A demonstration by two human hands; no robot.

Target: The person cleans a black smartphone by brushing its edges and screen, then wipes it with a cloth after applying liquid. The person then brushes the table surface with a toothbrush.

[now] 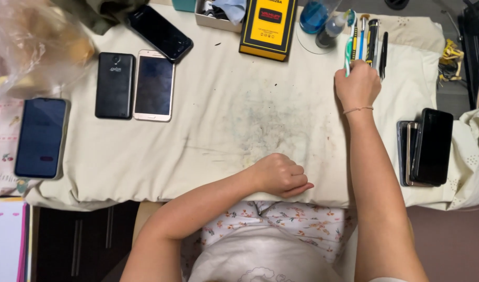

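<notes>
My right hand reaches to the far right of the cream cloth and closes around a green-and-white toothbrush that lies in a row of tools. Beside the brush are a blue-handled tool, a black-and-yellow screwdriver and a black pen. My left hand rests curled in a loose fist on the near edge of the cloth, with nothing in it. The cloth's middle is stained grey.
Several phones lie around: two side by side at the left, one black behind them, one dark blue at far left, a stack at right. A yellow-black box, blue liquid bottle and plastic bag stand along the back.
</notes>
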